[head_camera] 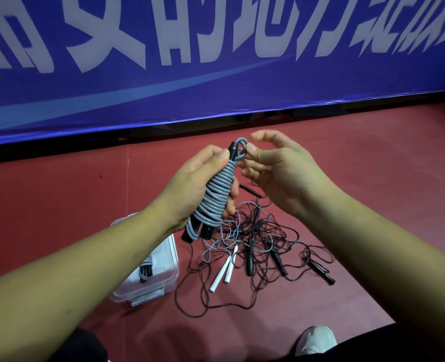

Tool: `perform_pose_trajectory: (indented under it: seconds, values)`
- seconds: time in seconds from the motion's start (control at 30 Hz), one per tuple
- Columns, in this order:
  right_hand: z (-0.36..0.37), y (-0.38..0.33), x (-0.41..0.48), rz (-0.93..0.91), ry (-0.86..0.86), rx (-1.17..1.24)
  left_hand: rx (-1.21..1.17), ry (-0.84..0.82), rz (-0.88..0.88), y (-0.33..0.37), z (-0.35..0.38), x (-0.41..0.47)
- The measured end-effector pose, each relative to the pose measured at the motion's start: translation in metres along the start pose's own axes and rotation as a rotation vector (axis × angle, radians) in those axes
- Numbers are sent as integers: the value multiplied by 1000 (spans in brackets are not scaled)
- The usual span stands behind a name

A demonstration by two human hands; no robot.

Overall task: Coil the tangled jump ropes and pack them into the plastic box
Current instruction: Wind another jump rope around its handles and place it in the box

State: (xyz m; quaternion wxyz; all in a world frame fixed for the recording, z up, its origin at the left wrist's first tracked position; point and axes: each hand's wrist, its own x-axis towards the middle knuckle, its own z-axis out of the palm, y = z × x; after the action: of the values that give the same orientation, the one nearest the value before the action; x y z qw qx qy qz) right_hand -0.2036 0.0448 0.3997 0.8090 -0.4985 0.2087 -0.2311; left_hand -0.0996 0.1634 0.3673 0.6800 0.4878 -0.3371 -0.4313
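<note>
Jump ropes first: one coiled rope [145, 270] lies inside the clear plastic box [167, 279], half hidden by the left forearm. Above and right of the box, the left hand [196, 184] grips a gray wound bundle [216, 197]. The right hand [278, 171], fingers loosely spread, touches the bundle's top loop with its thumb. Right of the box, tangled ropes [260, 239] sprawl on the floor.

Dim even indoor light, soft shadows, wide-angle bending at edges, slight softness
</note>
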Motion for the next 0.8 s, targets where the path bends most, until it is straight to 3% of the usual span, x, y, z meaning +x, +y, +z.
perform_pose_trajectory:
  seconds: [0.17,0.43,0.6,0.8]
  values:
    - [-3,-1,2,-50,-54,-35,-14,-26,9,2,-1,-1]
    - [-8,-4,5,143,-117,-36,-27,-88,-23,1,-2,-1]
    - [-7,-4,3,-3,-38,-28,-8,-87,-8,4,-4,1]
    - [-8,-8,0,-264,49,-489,49,-79,19,5,-7,2]
